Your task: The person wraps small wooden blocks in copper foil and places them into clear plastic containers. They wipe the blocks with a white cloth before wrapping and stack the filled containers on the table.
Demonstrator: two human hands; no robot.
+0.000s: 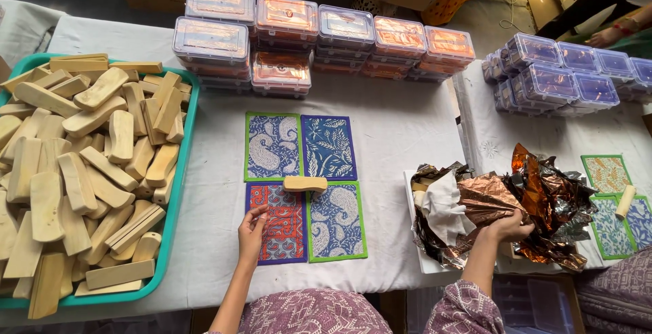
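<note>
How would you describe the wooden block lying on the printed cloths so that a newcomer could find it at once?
On the white table, right of the green tray, four printed cloths form a square. The wooden block lies across their centre, above the left hand, alone rather than piled.

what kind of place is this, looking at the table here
Probably a small craft packing workshop: a teal tray heaped with wooden blocks, stacks of clear lidded boxes, printed fabric cards laid out, and the right hand on crinkled copper foil.
</note>
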